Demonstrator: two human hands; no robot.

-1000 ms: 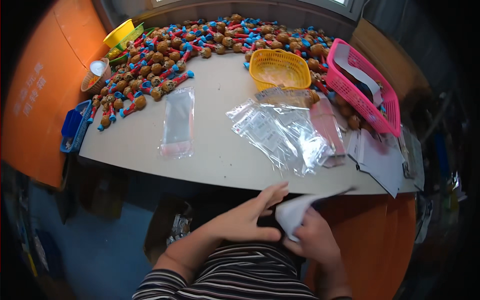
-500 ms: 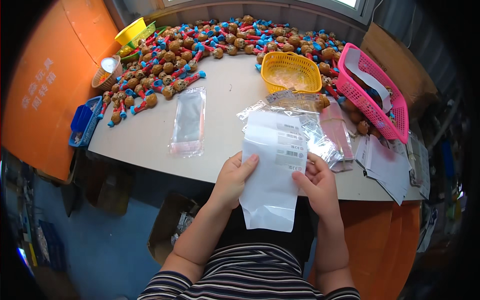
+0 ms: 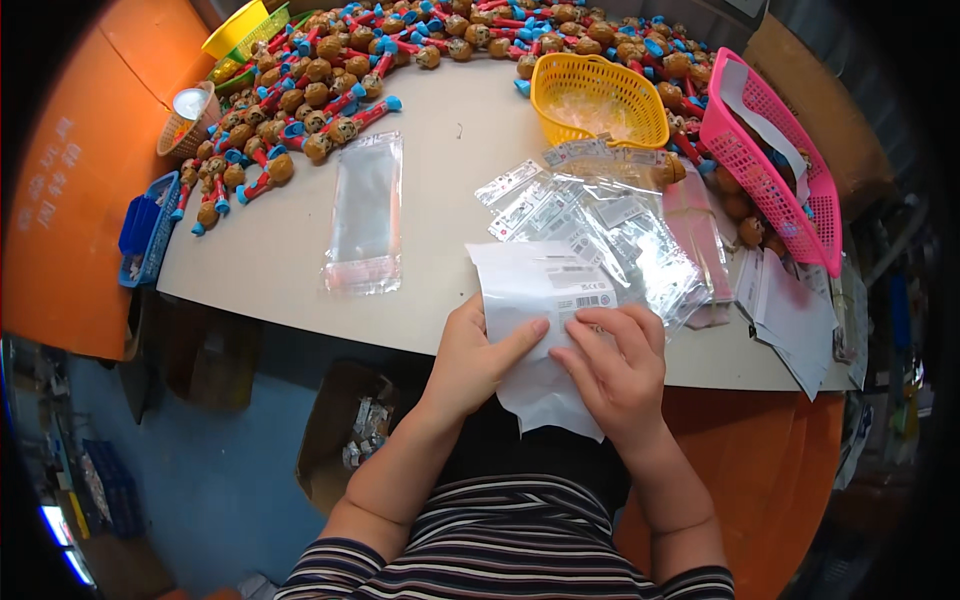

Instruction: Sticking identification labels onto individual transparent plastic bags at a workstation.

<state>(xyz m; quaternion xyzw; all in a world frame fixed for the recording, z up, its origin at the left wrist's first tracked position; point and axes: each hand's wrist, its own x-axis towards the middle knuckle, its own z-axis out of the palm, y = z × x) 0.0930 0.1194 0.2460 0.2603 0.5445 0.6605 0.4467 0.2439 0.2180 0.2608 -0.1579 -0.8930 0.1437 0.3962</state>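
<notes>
A white sheet of printed labels (image 3: 525,275) is held up over the table's front edge, slightly bent. My left hand (image 3: 478,355) grips its left side, thumb lying across the front and fingers behind. On the right side, my right hand (image 3: 620,370) has its thumb and fingertips pressed at the printed labels; whether a label is pinched between them I cannot make out. Just beyond the sheet lies a spread of clear plastic bags (image 3: 570,215) with labels on them. A neat stack of clear bags (image 3: 365,210) rests to the left.
Many toys with brown round heads and red-blue handles (image 3: 320,70) cover the table's back. A yellow basket (image 3: 600,95), a pink basket (image 3: 775,165) and white sheets (image 3: 790,320) stand or lie right. A blue basket (image 3: 150,230) is left; a cardboard box (image 3: 335,440) sits below the table.
My right hand has moved from the sheet's right edge inward over the printed labels. The sheet has bent and dropped a little, and the view has shifted.
</notes>
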